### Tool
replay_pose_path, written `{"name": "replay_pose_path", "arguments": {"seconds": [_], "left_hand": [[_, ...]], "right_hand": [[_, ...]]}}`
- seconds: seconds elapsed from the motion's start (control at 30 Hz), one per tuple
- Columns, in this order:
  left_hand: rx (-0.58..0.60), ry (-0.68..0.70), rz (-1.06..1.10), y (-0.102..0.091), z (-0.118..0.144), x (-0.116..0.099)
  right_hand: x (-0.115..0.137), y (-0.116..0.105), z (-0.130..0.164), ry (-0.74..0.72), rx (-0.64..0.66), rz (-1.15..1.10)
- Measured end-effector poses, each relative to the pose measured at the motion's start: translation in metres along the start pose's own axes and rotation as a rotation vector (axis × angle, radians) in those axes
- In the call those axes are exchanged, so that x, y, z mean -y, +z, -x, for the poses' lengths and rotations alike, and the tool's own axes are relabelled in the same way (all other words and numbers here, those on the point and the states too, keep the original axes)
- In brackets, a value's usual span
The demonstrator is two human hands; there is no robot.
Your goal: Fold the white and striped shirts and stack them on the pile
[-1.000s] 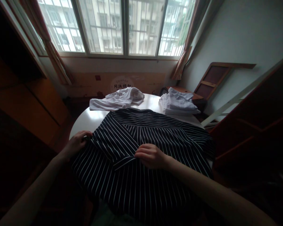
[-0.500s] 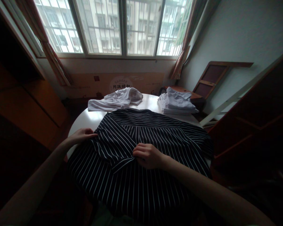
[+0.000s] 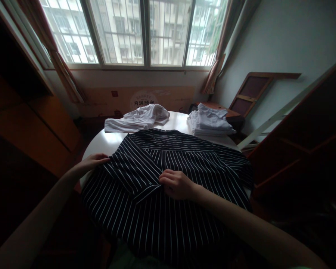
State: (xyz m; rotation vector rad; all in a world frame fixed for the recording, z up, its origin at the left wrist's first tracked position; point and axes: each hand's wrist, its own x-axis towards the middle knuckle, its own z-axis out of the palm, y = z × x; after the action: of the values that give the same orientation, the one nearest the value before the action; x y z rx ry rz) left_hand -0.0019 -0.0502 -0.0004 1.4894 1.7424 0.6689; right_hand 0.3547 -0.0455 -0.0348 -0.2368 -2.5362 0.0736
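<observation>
The striped shirt (image 3: 168, 175) is lying spread across the near desk (image 3: 106, 142). The left hand (image 3: 93, 161) is pressing flat on its left edge; the right hand (image 3: 177, 184) is pinching a middle fold.

A dark navy garment with thin white stripes (image 3: 168, 175) covered most of the round white table (image 3: 100, 142). A crumpled white cloth (image 3: 137, 118) and a folded stack of white clothes (image 3: 210, 121) blocked the far edge, bare tabletop lying between them and at far left.
</observation>
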Motion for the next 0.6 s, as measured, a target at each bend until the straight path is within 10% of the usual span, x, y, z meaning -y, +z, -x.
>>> {"name": "replay_pose_path", "arguments": {"seconds": [0.3,0.6], "left_hand": [[0.155,0.274,-0.106,-0.011,0.025,0.007],[-0.341,0.178,-0.336,0.026,0.019,0.022]], "right_hand": [[-0.002,0.002,0.003,0.044,-0.15,-0.085],[0.002,-0.004,0.003,0.031,-0.303,-0.048]]}}
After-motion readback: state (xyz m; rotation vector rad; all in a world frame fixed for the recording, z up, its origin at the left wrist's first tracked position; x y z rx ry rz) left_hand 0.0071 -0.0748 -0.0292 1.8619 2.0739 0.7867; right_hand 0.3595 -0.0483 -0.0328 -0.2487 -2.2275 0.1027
